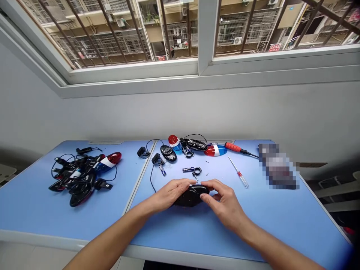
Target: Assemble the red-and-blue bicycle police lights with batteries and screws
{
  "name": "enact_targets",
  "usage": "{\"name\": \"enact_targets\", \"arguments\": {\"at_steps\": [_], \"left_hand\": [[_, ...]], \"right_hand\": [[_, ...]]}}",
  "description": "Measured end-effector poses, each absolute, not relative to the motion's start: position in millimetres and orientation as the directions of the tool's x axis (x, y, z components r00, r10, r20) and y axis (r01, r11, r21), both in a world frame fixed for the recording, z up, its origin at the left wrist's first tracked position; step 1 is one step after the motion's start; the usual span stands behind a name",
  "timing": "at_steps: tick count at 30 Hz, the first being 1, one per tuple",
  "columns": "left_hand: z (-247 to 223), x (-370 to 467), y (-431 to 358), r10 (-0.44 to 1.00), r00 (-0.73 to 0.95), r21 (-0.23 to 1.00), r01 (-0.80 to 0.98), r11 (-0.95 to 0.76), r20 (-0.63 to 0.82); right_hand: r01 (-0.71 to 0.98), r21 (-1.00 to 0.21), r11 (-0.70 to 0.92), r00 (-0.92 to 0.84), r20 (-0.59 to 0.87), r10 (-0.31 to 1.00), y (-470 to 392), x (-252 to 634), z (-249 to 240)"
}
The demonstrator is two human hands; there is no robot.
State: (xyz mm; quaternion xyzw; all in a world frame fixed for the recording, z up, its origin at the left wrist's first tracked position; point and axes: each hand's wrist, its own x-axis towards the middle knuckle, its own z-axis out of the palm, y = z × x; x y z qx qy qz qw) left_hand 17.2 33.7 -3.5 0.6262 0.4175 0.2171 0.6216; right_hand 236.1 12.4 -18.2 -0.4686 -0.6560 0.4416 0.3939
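Between my two hands is a glossy black oval plastic housing, held low over the front part of the blue table. My left hand is closed on its left end, covering that side. With thumb and fingers, my right hand grips its right end. A black cable runs up from beside my left hand to a small black switch box. Just beyond my fingers lie a blue-and-white battery, a black ring clamp and a small screw.
At the back are black housings, red-white-blue lens covers and a red-handled screwdriver. A clear-handled screwdriver lies right, beside a blurred item. Several assembled lights with cables are piled left. The window wall bounds the table.
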Motion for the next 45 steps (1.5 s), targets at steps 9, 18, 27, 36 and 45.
{"name": "enact_targets", "arguments": {"at_steps": [9,18,27,36,45], "left_hand": [[-1.1,24.9,14.6,0.82,0.571,0.681,0.617,-0.394,-0.043],[-4.5,26.6,13.4,0.815,0.578,0.654,0.629,-0.421,-0.031],[3.7,19.4,17.2,0.829,0.556,0.673,0.637,-0.376,-0.063],[-1.8,19.8,15.9,0.836,0.549,0.647,0.644,-0.408,-0.019],[4.4,19.8,14.6,0.828,0.559,0.647,0.642,-0.411,-0.029]], "right_hand": [[0.292,-0.947,-0.135,-0.185,-0.194,0.963,20.7,236.6,-28.5],[0.504,-0.863,0.014,-0.16,-0.077,0.984,36.5,260.0,-24.5],[0.887,-0.403,0.224,-0.211,0.077,0.974,55.9,262.7,-18.2],[0.925,-0.205,0.32,-0.331,-0.02,0.944,64.0,236.2,-7.4],[0.911,-0.253,0.327,-0.345,-0.03,0.938,63.6,244.4,-7.4]]}}
